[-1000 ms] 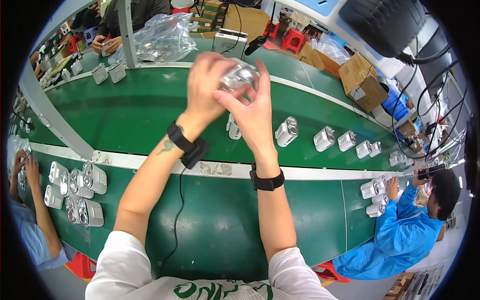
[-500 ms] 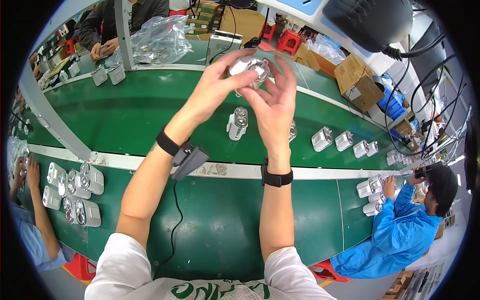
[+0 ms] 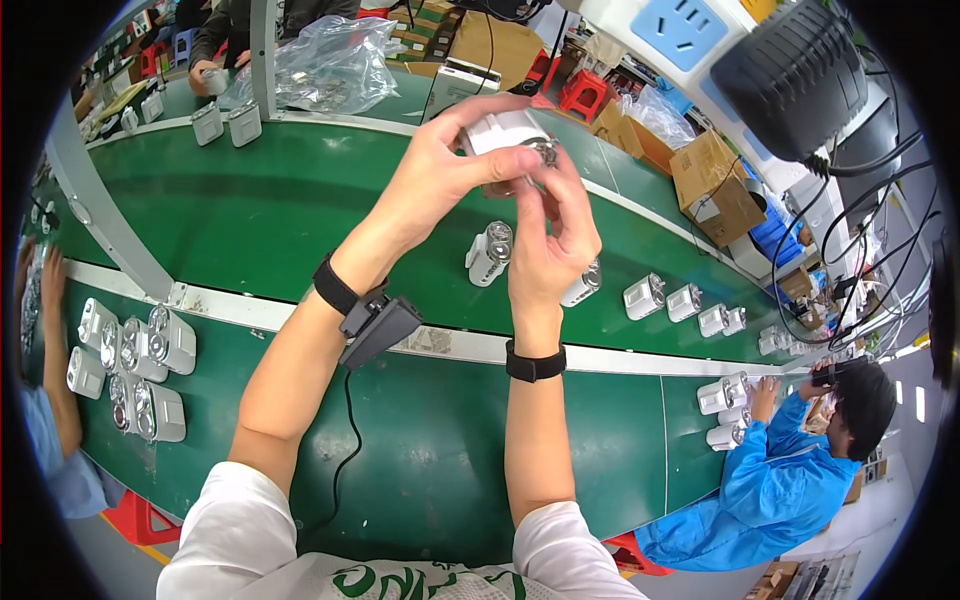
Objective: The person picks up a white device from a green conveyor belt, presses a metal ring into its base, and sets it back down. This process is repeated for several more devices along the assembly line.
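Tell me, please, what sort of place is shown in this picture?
It looks like an assembly or inspection line, probably in a factory or workshop. Several similar white devices stand along a long green surface, and a co-worker in a blue jacket is at the bench on the right.

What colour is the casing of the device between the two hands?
White: the casing shows best in the head view.

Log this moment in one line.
left hand: holding white unit | right hand: at its silver end | nearby: more white units on green surface
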